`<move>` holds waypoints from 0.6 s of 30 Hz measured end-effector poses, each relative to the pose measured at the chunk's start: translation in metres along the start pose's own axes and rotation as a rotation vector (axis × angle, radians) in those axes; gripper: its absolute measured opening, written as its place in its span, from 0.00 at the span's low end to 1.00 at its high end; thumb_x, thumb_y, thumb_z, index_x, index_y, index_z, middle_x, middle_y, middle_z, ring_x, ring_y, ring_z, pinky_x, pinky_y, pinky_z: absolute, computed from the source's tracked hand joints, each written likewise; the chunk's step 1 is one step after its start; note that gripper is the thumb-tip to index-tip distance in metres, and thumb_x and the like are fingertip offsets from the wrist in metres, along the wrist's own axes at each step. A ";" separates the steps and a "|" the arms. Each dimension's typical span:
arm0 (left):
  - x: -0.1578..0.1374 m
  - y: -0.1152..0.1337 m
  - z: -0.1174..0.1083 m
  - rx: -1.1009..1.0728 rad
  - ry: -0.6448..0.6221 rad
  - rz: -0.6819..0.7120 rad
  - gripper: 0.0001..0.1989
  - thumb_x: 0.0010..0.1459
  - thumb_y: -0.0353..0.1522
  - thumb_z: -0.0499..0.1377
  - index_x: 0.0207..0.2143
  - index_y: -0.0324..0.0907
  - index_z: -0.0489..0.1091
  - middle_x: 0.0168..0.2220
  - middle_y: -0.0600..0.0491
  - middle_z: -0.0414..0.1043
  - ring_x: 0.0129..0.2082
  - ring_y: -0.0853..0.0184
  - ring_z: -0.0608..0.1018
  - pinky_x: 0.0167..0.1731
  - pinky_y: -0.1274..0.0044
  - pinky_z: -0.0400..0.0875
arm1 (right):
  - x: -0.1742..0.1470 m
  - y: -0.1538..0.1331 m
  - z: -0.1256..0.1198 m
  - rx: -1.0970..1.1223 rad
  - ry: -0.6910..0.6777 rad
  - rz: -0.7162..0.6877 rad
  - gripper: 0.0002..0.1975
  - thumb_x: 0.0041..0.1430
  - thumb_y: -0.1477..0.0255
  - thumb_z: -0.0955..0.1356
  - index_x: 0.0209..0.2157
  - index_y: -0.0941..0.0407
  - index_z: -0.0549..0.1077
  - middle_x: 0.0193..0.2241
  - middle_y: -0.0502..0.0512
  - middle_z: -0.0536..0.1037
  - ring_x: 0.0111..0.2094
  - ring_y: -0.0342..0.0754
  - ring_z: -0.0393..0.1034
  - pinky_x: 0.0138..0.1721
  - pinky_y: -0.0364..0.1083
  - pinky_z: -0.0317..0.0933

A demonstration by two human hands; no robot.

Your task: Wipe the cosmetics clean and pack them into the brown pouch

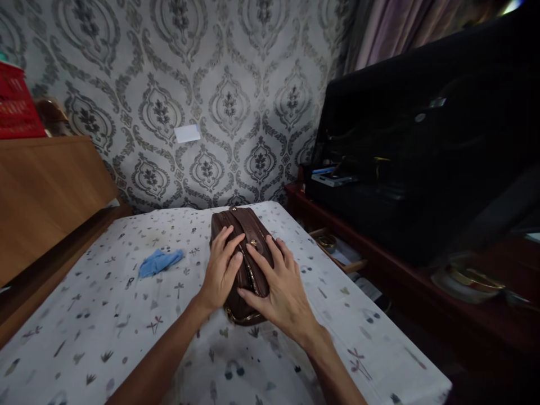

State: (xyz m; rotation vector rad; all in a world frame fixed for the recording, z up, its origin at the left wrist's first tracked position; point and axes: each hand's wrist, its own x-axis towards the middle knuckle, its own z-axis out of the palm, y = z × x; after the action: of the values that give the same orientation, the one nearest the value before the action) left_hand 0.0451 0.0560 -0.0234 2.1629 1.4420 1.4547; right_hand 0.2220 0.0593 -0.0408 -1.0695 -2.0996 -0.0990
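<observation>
A brown leather zip bag lies on the patterned white cloth, with a strap fixed by gold studs along its top. Its gold zip runs lengthwise and curves round the near end. My left hand rests on the bag's left side, fingers extended over the leather and thumb near the zip. Across the right side spreads my right hand, its fingers apart on the top and its thumb touching the leather near the zip. Both palms hide parts of the bag's sides.
A crumpled blue cloth lies left on the white table cover. Wooden furniture stands at left with a red box on it. At right, an open drawer sits below a large black screen. Patterned wallpaper is behind.
</observation>
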 end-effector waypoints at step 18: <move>0.143 -0.103 -0.031 -0.012 -0.207 -0.891 0.22 0.66 0.47 0.50 0.32 0.38 0.70 0.33 0.48 0.76 0.32 0.63 0.78 0.32 0.72 0.73 | 0.001 -0.005 -0.003 0.026 0.008 0.017 0.39 0.49 0.55 0.76 0.62 0.46 0.67 0.68 0.67 0.54 0.67 0.72 0.47 0.58 0.70 0.58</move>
State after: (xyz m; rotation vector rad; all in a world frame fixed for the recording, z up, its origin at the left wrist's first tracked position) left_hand -0.0339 0.2103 0.0216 1.2788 1.9138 0.8670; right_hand 0.2193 0.0555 -0.0369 -1.0694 -2.0790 -0.0680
